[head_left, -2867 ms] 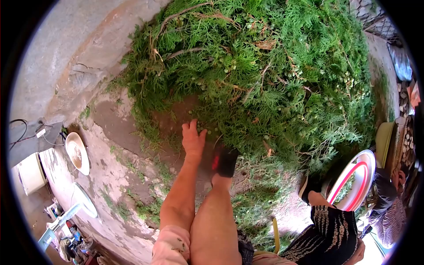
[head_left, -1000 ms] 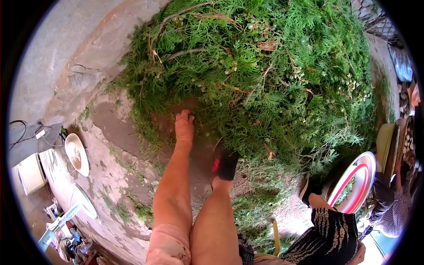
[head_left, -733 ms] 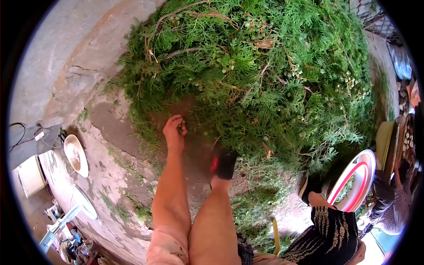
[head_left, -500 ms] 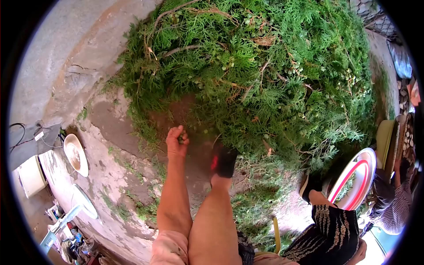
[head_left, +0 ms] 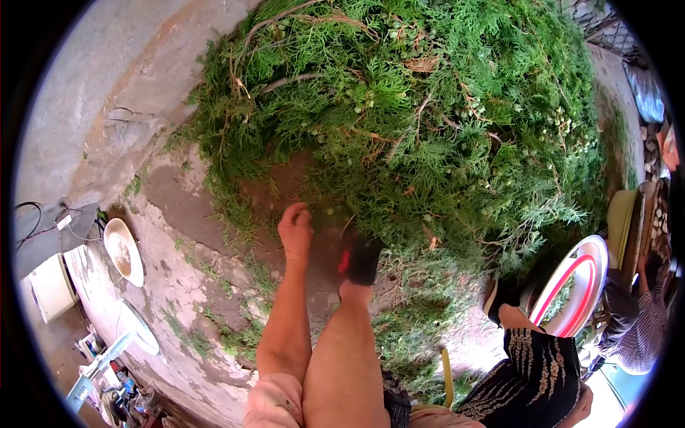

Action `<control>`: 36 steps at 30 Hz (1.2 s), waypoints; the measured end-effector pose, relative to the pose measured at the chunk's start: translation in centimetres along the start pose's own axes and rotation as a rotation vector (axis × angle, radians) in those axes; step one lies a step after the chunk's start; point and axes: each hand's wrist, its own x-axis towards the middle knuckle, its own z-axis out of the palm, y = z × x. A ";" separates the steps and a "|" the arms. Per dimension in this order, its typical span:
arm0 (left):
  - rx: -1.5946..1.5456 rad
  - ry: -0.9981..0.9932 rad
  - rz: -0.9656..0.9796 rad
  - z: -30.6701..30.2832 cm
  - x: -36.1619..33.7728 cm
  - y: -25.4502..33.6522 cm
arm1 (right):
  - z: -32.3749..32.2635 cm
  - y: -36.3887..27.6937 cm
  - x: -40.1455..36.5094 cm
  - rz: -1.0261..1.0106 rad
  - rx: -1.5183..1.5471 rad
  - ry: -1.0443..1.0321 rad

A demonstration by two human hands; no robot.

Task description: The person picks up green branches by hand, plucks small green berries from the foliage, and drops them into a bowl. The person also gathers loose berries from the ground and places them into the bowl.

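Note:
My left hand [head_left: 295, 222] is over the dark ground at the lower edge of a large heap of green conifer branches [head_left: 428, 135]. Its fingers are curled together, back of the hand towards me, and what they hold is hidden. Small green cones [head_left: 564, 125] dot the branches. Just right of the hand is a black shoe [head_left: 364, 261] with a red mark, at the end of a bare leg. My right hand cannot be made out.
A red-and-white basin [head_left: 571, 289] stands tilted at the right, near another shoe [head_left: 502, 299] and black patterned clothing [head_left: 535, 374]. Part of another person [head_left: 638, 332] shows at the far right. A pale round dish [head_left: 123, 251] and a concrete wall [head_left: 128, 93] are at the left.
My left hand has moved slightly right and turned, so the small green cones seen in its fingers before are now out of sight.

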 end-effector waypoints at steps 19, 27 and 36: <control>-0.193 -0.132 -0.315 1.6 -1.1 1.3 | -0.3 0.0 -0.2 -0.001 0.013 -0.004; 0.767 -0.061 0.540 5.4 0.1 -2.7 | -0.4 -0.1 -0.4 0.001 0.021 0.002; 0.757 -0.024 0.588 5.1 0.0 -2.8 | -1.0 0.2 -0.7 0.006 0.030 0.005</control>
